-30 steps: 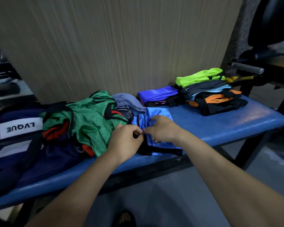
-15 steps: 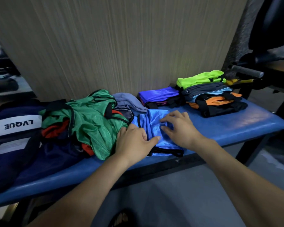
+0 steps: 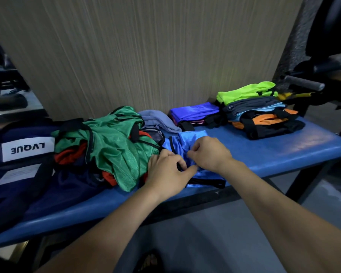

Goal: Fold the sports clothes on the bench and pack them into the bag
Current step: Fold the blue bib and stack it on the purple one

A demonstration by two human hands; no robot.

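1. One blue table (image 3: 283, 152).
2. One navy bag (image 3: 18, 174), at the table's left end.
3. Two hands: left hand (image 3: 165, 172), right hand (image 3: 209, 154).
4. Two folded stacks: purple-topped stack (image 3: 195, 113), green-topped stack (image 3: 260, 113).
5. One unfolded heap (image 3: 110, 146).
6. One light-blue garment (image 3: 187, 142).

Blue garment (image 3: 187, 146), black-trimmed, lies partly folded on the blue surface (image 3: 274, 152). An unfolded green-and-red pile (image 3: 110, 146) lies beside it; folded stacks (image 3: 260, 111) lie well apart; the navy bag (image 3: 18, 154) lies at the surface's other end.

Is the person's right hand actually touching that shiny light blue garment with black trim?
Touching. The head view shows the right hand resting on the shiny light blue garment with black trim, its curled fingers pinching a fold of the fabric, with no gap visible.
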